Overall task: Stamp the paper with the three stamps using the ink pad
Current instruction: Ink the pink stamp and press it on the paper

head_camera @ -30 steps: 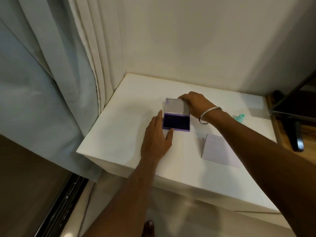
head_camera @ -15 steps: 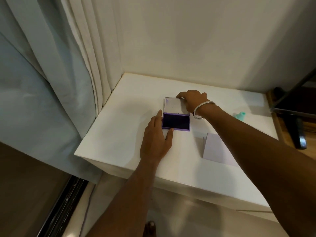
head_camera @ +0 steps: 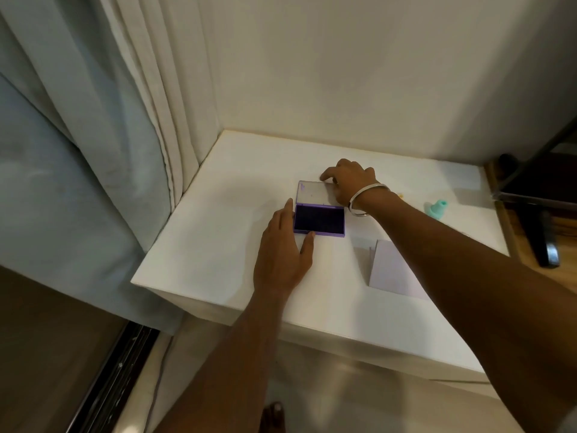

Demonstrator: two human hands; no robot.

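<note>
The purple ink pad point(head_camera: 319, 220) lies open in the middle of the white table point(head_camera: 212, 245), its dark ink surface facing up. Its clear lid point(head_camera: 312, 192) is folded back toward the wall. My left hand point(head_camera: 281, 254) rests flat at the pad's left side, fingers straight along its edge and thumb touching the front edge. My right hand point(head_camera: 349, 182), with a metal bangle on the wrist, holds the lid's far edge with bent fingers. A folded white paper point(head_camera: 390, 273) lies to the right, partly under my right forearm. One teal stamp point(head_camera: 436, 209) stands farther right.
Curtains point(head_camera: 93, 151) hang at the table's left edge and a wall stands close behind it. A dark monitor foot point(head_camera: 543, 239) sits on a wooden surface beyond the right edge. Something small and yellow point(head_camera: 400, 194) lies by my right wrist.
My right hand has moved a little farther back with the lid, which lies more open. My left hand has stayed at the pad's left side.
</note>
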